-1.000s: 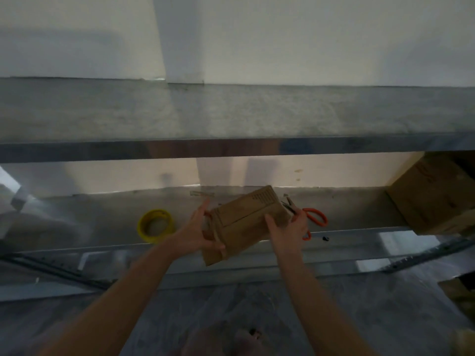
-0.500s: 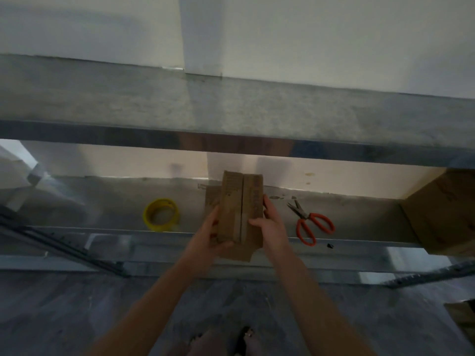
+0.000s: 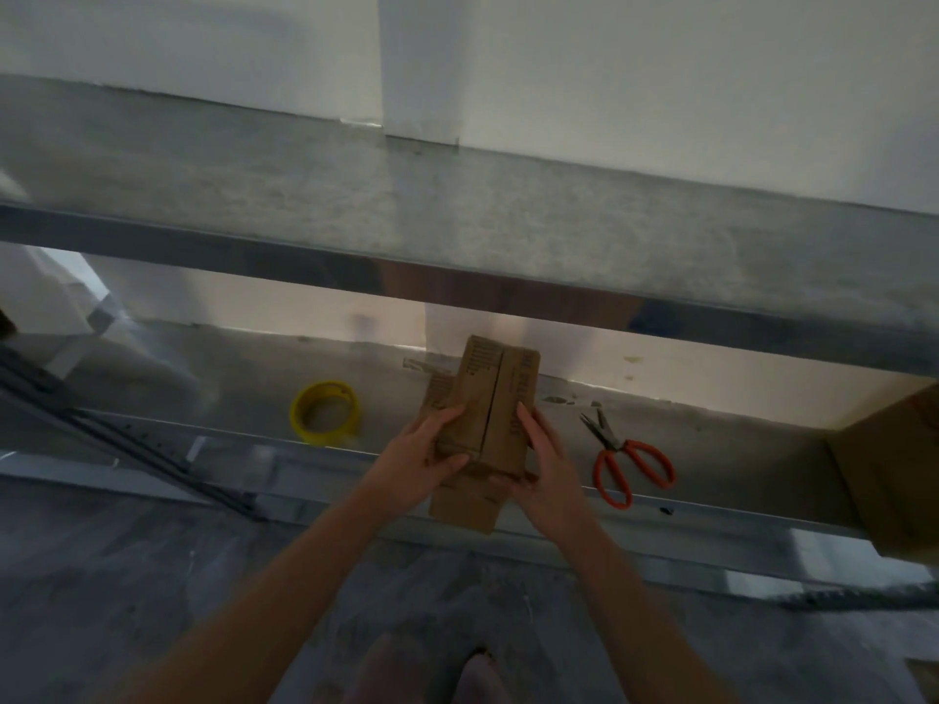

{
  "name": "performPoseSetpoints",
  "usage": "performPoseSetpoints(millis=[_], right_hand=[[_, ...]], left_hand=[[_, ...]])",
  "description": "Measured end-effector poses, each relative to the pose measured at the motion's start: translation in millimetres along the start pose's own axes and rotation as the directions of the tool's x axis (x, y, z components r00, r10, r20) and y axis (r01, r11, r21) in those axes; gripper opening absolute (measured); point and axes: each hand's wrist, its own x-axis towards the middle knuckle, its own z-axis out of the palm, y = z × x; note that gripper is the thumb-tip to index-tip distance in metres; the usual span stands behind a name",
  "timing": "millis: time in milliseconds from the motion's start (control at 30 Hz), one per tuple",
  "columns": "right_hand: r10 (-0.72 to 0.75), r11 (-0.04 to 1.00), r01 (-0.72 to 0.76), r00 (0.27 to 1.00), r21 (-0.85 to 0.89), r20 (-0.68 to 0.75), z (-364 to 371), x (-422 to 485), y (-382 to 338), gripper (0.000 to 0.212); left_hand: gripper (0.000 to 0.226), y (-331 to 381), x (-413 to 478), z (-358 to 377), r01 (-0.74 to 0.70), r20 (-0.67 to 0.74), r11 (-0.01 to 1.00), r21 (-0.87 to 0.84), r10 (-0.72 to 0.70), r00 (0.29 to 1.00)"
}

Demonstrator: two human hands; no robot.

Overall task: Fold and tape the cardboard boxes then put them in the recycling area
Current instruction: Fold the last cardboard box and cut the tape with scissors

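Box: the cardboard box (image 3: 510,414) was held in both hands just above the front edge of the lower shelf (image 3: 203,398). Its two top flaps were folded in and met along a seam (image 3: 495,398).
Long axis: the box and its seam ran nearly from 12 to 6 o'clock, the far end tipped slightly toward 1. A loose flap hung out at the near end.
Left hand: the left hand (image 3: 416,457) clasped the box's 9 o'clock side, with fingers curled over the edge and the thumb on the top face.
Right hand: the right hand (image 3: 549,459) gripped the 3 o'clock side, its fingers lying along the edge and its thumb tucked at the near end.
Tape: the roll of yellow tape (image 3: 325,411) lay on the shelf at about 9 o'clock from the box, near but apart from it. It was on the left hand's side.
Scissors: the orange-handled scissors (image 3: 627,459) lay at about 3 to 4 o'clock, just beside the right hand.
Judgement: the left hand seemed better placed to fetch the tape while the right pinned the flaps. A strip would need to run along the 12-to-6 seam.
Risk: freeing one hand could let the flaps spring open.
Other: a larger carton (image 3: 894,475) stood at the shelf's far right.
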Motion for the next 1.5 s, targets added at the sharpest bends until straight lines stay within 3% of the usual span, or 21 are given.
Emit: performPoseSetpoints(millis=[133,267,333,400,467,533,633,767,867,967,1100,1233,1300,1500], right_hand=[[-0.016,0.998,0.016,1.0,-0.062,-0.003,-6,0,-3,0.095],[0.014,0.955,-0.026,0.999,-0.296,-0.042,-11,-19,-15,0.098],[-0.173,0.874,0.091,0.976,-0.478,-0.129,-1,-28,-31,0.083],[-0.372,0.737,0.192,0.915,-0.648,-0.152,27,-32,-51,0.07],[-0.423,0.687,0.245,0.9,-0.684,-0.102,70,-28,-70,0.066],[-0.35,0.68,0.242,0.936,-0.692,-0.017,118,-16,-81,0.064],[-0.092,0.747,0.097,0.995,-0.657,0.043,176,11,-82,0.068],[0.171,0.778,-0.162,0.984,-0.607,-0.043,218,49,-64,0.071],[0.205,0.792,-0.251,0.968,-0.557,-0.144,232,66,-55,0.049],[0.14,0.815,-0.263,0.954,-0.516,-0.266,236,71,-58,0.017],[0.145,0.847,-0.245,0.96,-0.472,-0.238,230,63,-71,0.015],[0.153,0.917,-0.238,0.951,-0.32,-0.269,204,39,-94,0.01],[0.122,0.923,-0.203,0.961,-0.328,-0.249,184,20,-107,0.009],[0.053,0.916,-0.162,0.956,-0.368,-0.288,106,-42,-130,0.012]], left_hand=[[0.075,-3,-2,-18,-0.089,0.047,0.993,0.076,0.086,0.995],[0.078,-31,-14,-69,-0.1,-0.006,0.935,0.34,0.109,0.994],[0.085,-55,-22,-102,-0.106,-0.027,0.876,0.471,0.134,0.991],[0.096,-83,-27,-133,-0.094,0.067,0.794,0.601,0.067,0.996],[0.094,-109,-27,-154,-0.117,0.184,0.701,0.704,-0.02,0.983],[0.087,-133,-22,-162,-0.167,0.237,0.64,0.75,-0.025,0.971],[0.073,-151,-12,-159,-0.241,0.292,0.6,0.763,0.013,0.956],[0.061,-160,-3,-151,-0.368,0.347,0.532,0.763,0.143,0.927],[0.052,-164,2,-148,-0.403,0.36,0.508,0.761,0.187,0.914],[0.04,-168,8,-150,-0.431,0.355,0.528,0.731,0.244,0.902],[0.017,-163,7,-158,-0.485,0.333,0.59,0.645,0.355,0.874],[0.042,-144,-7,-165,-0.493,0.322,0.764,0.417,0.383,0.866],[0.048,-126,-21,-167,-0.466,0.335,0.842,0.272,0.371,0.866],[0.057,-57,-36,-159,-0.377,0.266,0.916,0.138,0.333,0.905]])
